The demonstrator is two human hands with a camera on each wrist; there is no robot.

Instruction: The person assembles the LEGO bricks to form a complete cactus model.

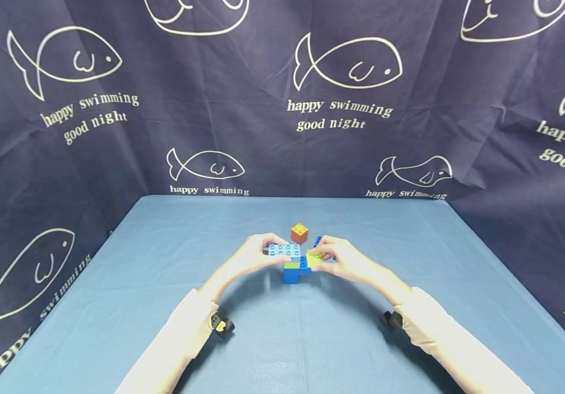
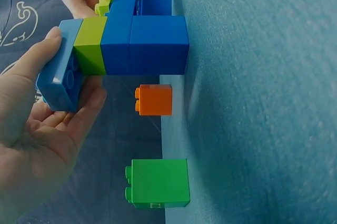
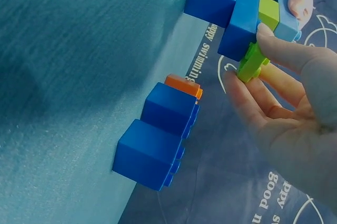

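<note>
Holds a light blue brick (image 1: 284, 250) in the left hand (image 1: 255, 254) and pinches a lime brick (image 1: 314, 259) in the right hand (image 1: 344, 262), at the blue stack (image 1: 290, 275) apparently standing on the tabletop (image 1: 203, 224), with a topple possible from pressing off-centre at the light blue brick's overhanging end.

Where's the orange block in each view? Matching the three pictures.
Head: orange block, slightly below and right of centre.
Left wrist: orange block, near centre, above the green block.
Right wrist: orange block, a bit above centre, partly hidden by a blue block.
Shared landmark: light-blue block, held in the left hand.
</note>
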